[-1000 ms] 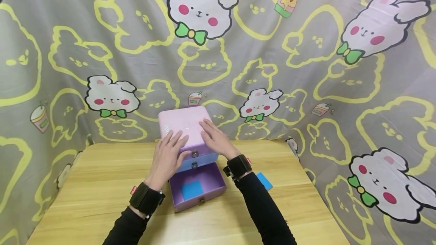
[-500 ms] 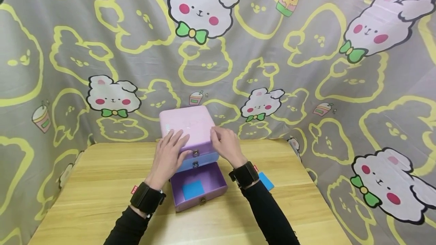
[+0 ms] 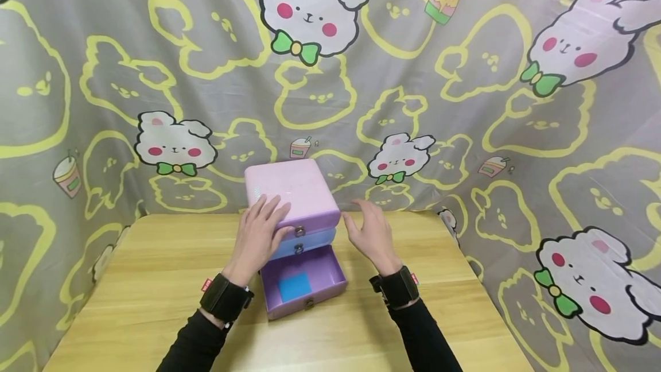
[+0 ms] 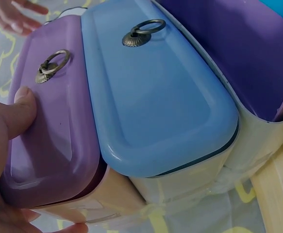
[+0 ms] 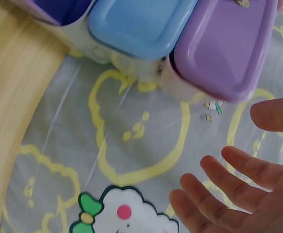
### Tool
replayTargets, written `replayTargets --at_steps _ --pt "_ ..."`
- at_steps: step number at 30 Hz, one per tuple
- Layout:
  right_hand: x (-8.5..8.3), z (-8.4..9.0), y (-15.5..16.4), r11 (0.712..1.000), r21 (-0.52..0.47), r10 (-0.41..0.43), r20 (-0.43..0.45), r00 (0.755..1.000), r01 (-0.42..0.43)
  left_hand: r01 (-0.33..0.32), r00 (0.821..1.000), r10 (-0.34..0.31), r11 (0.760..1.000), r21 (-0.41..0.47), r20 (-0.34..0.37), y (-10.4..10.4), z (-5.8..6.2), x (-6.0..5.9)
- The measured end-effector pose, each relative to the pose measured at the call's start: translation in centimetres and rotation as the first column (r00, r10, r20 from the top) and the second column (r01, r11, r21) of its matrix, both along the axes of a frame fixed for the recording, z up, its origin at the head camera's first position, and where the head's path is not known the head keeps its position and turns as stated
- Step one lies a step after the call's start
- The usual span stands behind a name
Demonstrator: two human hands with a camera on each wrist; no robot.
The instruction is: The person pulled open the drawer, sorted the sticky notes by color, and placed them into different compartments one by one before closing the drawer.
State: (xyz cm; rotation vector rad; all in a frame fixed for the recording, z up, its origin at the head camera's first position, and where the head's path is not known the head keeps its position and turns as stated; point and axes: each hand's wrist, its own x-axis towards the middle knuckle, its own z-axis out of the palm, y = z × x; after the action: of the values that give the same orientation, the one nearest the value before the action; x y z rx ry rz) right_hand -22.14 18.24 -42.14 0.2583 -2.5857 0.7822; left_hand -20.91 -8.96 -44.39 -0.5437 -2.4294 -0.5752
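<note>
Drawer box (image 3: pixel 291 188), 3 tiers, stands at the rear centre of the table (image 3: pixel 129 291), against the bunny-print cloth (image 3: pixel 465 102). Left hand (image 3: pixel 260 234) rests flat on the pink lid, thumb on the front of the top purple drawer (image 4: pixel 58 121); fingers relaxed, nothing gripped. Right hand (image 3: pixel 372 234) hovers just beside the box's right side, fingers spread, grasping nothing. Mid blue drawer (image 4: pixel 151 97) closed. Bottom drawer (image 3: pixel 304 280) pulled out, w/ blue card (image 3: pixel 294 286) inside.

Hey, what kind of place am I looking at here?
Probably a staged indoor tabletop setup, not a lived-in room: a wooden table, a bunny-print cloth backdrop hung behind it, and a small pastel drawer box.
</note>
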Motion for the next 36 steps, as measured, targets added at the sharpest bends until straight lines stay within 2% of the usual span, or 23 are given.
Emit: replayTargets --at_steps 5,10,20,28,36 --pt "0.7 -0.2 2.3 1.000 0.019 -0.009 0.008 1.000 0.009 0.000 1.000 0.000 1.000 -0.006 0.009 0.0 0.1 -0.1" --pt "1.2 -0.9 5.1 0.999 0.036 -0.028 0.084 0.996 0.025 -0.004 1.000 0.004 1.000 -0.009 0.013 -0.1 0.2 -0.1" --pt "1.7 -3.5 9.6 0.994 0.059 -0.107 0.292 0.950 0.094 -0.004 1.000 0.004 1.000 -0.002 0.012 0.0 0.1 -0.2" --pt "1.6 -6.6 11.7 0.988 0.085 -0.153 0.468 0.870 0.128 -0.012 1.000 0.011 1.000 0.005 0.018 0.0 0.1 0.0" --pt "1.5 -8.9 13.0 0.985 0.120 -0.169 0.613 0.771 0.121 -0.003 1.000 0.003 1.000 0.002 0.027 0.0 0.1 0.0"
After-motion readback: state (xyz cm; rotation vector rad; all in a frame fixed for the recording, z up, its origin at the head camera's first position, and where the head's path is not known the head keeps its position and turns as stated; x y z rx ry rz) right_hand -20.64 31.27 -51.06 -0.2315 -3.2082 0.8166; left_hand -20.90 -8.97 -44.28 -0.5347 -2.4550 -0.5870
